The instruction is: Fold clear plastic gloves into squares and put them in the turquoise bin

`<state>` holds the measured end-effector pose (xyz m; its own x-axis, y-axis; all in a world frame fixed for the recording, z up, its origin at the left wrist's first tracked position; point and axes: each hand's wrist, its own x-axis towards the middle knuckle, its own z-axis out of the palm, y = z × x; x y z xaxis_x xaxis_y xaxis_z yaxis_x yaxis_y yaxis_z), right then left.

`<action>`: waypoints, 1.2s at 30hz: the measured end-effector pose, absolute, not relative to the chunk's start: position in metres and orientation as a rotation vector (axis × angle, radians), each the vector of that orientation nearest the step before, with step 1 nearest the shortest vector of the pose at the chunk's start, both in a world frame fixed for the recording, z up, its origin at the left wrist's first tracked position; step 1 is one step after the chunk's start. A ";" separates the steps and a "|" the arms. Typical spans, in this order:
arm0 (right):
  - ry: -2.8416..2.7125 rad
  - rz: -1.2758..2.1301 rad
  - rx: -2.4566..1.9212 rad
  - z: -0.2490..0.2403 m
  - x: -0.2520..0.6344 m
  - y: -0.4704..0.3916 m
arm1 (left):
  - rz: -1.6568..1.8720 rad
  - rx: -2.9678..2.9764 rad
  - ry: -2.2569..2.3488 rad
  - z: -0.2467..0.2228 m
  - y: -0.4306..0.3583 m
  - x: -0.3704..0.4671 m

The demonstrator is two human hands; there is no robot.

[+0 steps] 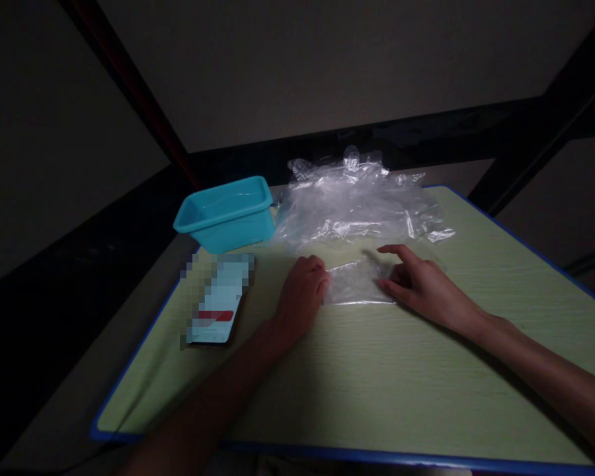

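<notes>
A clear plastic bag (359, 284) lies flat on the table, and my two hands are at its opposite sides. At its left edge, the fingers of my left hand (303, 292) are curled closed and pinch the plastic. My right hand (419, 284) is at the right edge, with index finger and thumb spread apart and the other fingers bent inward. Its thumb is close to the bag; whether it touches cannot be made out. Just beyond the hands spreads a heap of crinkled clear plastic bags (352, 201).
The pale table (327, 390) has a blue edge. A turquoise plastic basket (233, 228) stands at its back left. Nearer, left of my left hand, lies a phone (218, 311) with its screen lit and partly blurred. Behind the table rises a wall (327, 73).
</notes>
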<state>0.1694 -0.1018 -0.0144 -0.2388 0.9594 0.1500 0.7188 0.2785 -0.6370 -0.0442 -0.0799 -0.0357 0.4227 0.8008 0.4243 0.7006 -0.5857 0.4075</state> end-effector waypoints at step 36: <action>-2.076 0.575 -1.498 -0.016 0.175 -0.099 | 0.544 2.608 0.916 -0.024 -0.079 -0.078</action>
<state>0.1747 -0.0991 -0.0158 -0.2595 0.9527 0.1584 0.7356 0.3013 -0.6068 -0.0778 -0.0791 -0.0237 0.7213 0.6479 0.2448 0.5247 -0.7419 0.4176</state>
